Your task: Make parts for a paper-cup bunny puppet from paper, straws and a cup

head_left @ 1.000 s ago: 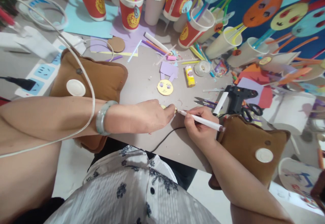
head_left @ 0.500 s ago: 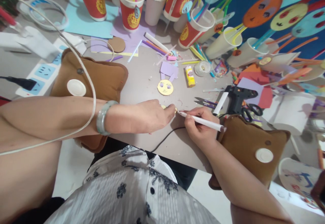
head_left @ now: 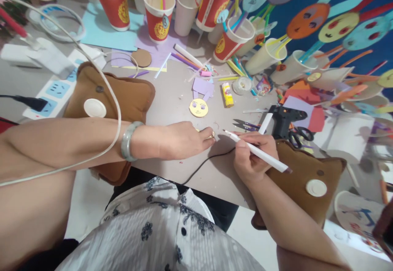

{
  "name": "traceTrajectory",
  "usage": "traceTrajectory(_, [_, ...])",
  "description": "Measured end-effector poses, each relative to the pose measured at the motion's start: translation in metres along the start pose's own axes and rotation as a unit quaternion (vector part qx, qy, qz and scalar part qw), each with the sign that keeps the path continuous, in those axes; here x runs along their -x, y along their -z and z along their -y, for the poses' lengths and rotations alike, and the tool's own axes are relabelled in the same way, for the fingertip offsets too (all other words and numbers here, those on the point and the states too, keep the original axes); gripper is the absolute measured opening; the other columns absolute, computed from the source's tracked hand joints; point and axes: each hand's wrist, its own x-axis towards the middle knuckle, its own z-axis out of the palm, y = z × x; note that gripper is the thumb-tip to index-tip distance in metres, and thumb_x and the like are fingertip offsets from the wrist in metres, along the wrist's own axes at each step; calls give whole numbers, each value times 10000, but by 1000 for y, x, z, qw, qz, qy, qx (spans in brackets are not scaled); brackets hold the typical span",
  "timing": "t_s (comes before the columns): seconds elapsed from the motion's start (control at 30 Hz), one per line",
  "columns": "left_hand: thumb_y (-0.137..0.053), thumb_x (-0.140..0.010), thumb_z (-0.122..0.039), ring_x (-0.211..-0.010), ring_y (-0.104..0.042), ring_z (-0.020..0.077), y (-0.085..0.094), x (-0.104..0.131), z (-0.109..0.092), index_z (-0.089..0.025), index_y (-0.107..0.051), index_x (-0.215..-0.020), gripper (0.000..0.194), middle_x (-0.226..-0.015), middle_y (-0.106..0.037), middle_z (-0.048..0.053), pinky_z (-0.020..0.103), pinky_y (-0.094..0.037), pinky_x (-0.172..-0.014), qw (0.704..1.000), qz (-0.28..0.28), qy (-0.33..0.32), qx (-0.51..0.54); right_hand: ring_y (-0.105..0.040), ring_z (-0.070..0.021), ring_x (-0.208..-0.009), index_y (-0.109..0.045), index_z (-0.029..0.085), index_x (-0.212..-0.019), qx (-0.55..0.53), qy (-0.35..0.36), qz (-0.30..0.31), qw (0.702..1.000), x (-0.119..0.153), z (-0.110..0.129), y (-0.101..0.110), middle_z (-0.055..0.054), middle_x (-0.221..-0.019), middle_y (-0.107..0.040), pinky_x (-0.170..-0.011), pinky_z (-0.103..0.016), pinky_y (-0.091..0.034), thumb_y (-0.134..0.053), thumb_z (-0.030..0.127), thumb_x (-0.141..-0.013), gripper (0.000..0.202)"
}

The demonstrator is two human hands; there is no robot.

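Note:
My left hand (head_left: 187, 140) rests on the table, its fingertips pressing a small yellow paper piece (head_left: 213, 134) that they mostly cover. In my right hand (head_left: 256, 156) is a white marker (head_left: 264, 155), gripped like a pen, with its dark tip pointing left, a little apart from the yellow piece. Just beyond my left hand lies a yellow paper face (head_left: 198, 107) with drawn eyes, and purple paper (head_left: 203, 87) touches its top. A yellow glue stick (head_left: 227, 95) lies to the right of the face.
Paper cups (head_left: 158, 17) with straws line the back. Scissors (head_left: 245, 124) and a black glue gun (head_left: 285, 119) lie to the right. Brown cushions (head_left: 123, 93) flank my arms. A white cable (head_left: 107, 86) crosses over my left forearm; a power strip (head_left: 57, 89) is at left.
My right hand has moved right with the marker, and the marker tip has come away from the yellow piece. My left hand has stayed nearly in place.

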Motion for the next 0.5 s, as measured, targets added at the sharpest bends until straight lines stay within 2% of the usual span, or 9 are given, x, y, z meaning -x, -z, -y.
traceTrajectory(0.1, [-476, -863, -29, -635, -587, 127, 8, 1, 9, -161, -593, -1305, 476, -1351, -601, 174, 324, -388, -551, 999, -34, -10, 13, -761, -272, -801, -593, 251, -1017, -19, 21, -15, 1000, -1, 0, -1, -58, -857, -730, -694, -461, -644, -657, 237, -887, 146])
traceTrajectory(0.2, [-441, -908, -57, -668, -598, 151, 16, 1, 24, -138, -674, -1051, 286, -1092, -664, 132, 319, -367, -562, 998, -48, 45, 8, -763, -268, -779, -590, 246, -1008, -30, 53, -16, 998, -3, 3, -2, -44, -817, -712, -653, -441, -643, -653, 230, -893, 132])
traceTrajectory(0.3, [-489, -891, -83, -693, -600, 161, 20, 3, 37, -143, -690, -966, 222, -967, -685, 102, 306, -353, -591, 995, -75, 63, 7, -763, -265, -746, -583, 240, -970, -5, 57, 5, 998, -4, 9, -2, -51, -789, -711, -593, -412, -628, -641, 256, -904, 89])
traceTrajectory(0.5, [-531, -874, -115, -562, -497, 142, 37, 7, 37, -181, -736, -806, 226, -691, -674, 39, 313, -277, -564, 998, 39, 48, 25, -733, -207, -658, -589, 241, -959, 61, 8, 94, 994, -3, 25, -1, -47, -771, -729, -526, -318, -553, -656, 300, -893, 111])
